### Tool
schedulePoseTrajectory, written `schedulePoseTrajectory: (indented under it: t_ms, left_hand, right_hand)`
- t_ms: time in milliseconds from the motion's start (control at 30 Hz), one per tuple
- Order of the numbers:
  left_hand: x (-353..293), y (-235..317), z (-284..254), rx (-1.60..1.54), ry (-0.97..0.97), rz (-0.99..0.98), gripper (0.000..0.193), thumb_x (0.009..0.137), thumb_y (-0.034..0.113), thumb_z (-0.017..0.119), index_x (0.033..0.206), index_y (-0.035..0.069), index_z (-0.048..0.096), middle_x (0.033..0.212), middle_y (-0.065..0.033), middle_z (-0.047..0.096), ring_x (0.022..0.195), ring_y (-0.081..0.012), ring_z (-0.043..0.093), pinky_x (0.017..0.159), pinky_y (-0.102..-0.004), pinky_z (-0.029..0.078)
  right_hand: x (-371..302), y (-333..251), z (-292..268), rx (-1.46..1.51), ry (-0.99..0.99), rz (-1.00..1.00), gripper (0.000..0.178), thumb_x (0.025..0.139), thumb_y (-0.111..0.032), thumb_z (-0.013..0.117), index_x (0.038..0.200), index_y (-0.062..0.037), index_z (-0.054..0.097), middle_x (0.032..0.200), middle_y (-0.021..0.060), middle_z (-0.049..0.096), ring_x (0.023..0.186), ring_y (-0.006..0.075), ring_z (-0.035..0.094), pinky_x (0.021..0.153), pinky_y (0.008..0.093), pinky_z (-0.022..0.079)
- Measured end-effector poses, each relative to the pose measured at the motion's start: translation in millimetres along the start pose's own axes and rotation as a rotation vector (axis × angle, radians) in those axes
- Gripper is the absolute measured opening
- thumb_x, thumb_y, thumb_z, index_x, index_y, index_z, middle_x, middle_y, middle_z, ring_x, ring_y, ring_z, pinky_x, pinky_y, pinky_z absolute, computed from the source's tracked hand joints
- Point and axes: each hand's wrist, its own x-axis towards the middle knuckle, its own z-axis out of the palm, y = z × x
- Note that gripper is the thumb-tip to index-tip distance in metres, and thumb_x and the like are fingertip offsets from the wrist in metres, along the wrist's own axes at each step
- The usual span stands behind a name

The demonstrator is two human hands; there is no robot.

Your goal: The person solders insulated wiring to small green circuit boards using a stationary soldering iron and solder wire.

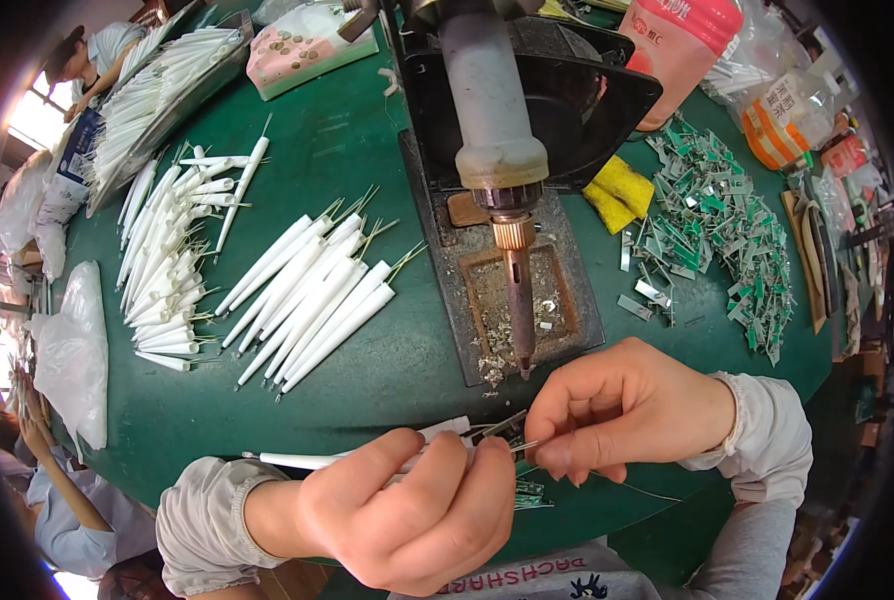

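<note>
I have two hands in view. My left grip (407, 510) is curled narrow, holding a white stick (297, 461) that runs out to its left; its knuckles cover the middle of that stick. A white end (451, 427) shows just beyond those knuckles, and I can't tell whether it belongs to the same stick or a second one. My right grip (627, 410) is pinched narrow on a thin wire (527, 446), its fingertips hiding where the wire ends. A dark clip-like part (504, 427) between the two grips is mostly covered. Several green strips (534, 495) peek out beneath, partly hidden by the left grip.

On the green desk (387, 370), one soldering iron (515, 285) points down just beyond the grips, its upper end cut off, over one stand (589, 300). One yellow sponge (619, 195) lies beyond the right grip, beside a heap of green boards (702, 235) too tangled to count. Beyond the left grip I see a cluster of white sticks (312, 300), perhaps eight or more, overlapping, then a larger pile (157, 260), uncountable. One pink pouch (679, 50), farther past the right grip, is cropped at its top.
</note>
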Motion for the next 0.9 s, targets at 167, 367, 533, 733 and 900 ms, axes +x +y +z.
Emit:
schedulePoseTrajectory:
  t_ms: [167, 367, 533, 733, 900]
  left_hand:
    - [-2.2, -2.3, -4.3, -0.336, -0.078, -0.295, 0.021, 0.057, -0.001, 0.073, 0.077, 0.003, 0.067, 0.088, -0.0082, 0.061, 0.073, -0.0198, 0.057, 0.055, -0.028, 0.047]
    - [7.2, -12.3, -14.9, -1.139, -0.288, -0.995, 0.013, 0.073, -0.004, 0.074, 0.084, 0.003, 0.07, 0.092, -0.01, 0.063, 0.082, -0.0182, 0.061, 0.069, -0.0276, 0.048]
    - [5.0, -11.0, -13.9, -1.186, -0.28, -1.072, 0.012, 0.073, -0.004, 0.074, 0.082, 0.003, 0.069, 0.101, -0.011, 0.06, 0.09, -0.0169, 0.058, 0.079, -0.028, 0.046]
    - [2.1, -9.9, -11.7, -1.196, -0.276, -1.062, 0.013, 0.073, -0.005, 0.074, 0.082, 0.003, 0.069, 0.103, -0.0115, 0.059, 0.09, -0.0167, 0.057, 0.078, -0.0273, 0.045]
    - [2.4, -7.8, -9.6, -1.162, -0.262, -1.035, 0.013, 0.071, -0.005, 0.074, 0.081, 0.003, 0.069, 0.101, -0.012, 0.059, 0.088, -0.0165, 0.057, 0.075, -0.0261, 0.044]
  right_hand:
    - [2.0, 12.8, 4.4, -0.447, 0.193, -0.493, 0.006, 0.083, -0.005, 0.065, 0.089, -0.0029, 0.062, 0.077, 0.003, 0.061, 0.064, 0.008, 0.059, 0.05, 0.0258, 0.044]
    - [7.1, 20.7, 12.7, -0.76, 0.375, -0.874, 0.015, 0.073, 0.006, 0.063, 0.085, -0.0033, 0.061, 0.074, 0.0076, 0.058, 0.059, 0.0199, 0.059, 0.052, 0.029, 0.046]
    - [0.1, 13.1, 14.8, -0.646, 0.368, -0.692, 0.016, 0.073, 0.005, 0.064, 0.086, -0.0028, 0.06, 0.072, 0.0053, 0.059, 0.059, 0.0146, 0.06, 0.052, 0.0256, 0.048]
    - [0.0, 11.9, 12.7, -0.562, 0.358, -0.624, 0.016, 0.074, 0.003, 0.067, 0.087, -0.0025, 0.059, 0.07, 0.0035, 0.059, 0.06, 0.0106, 0.061, 0.054, 0.0236, 0.05]
    - [-0.8, 12.9, 12.6, -0.525, 0.338, -0.606, 0.016, 0.074, 0.002, 0.068, 0.087, -0.0023, 0.059, 0.07, 0.0029, 0.06, 0.06, 0.0097, 0.061, 0.054, 0.0232, 0.05]
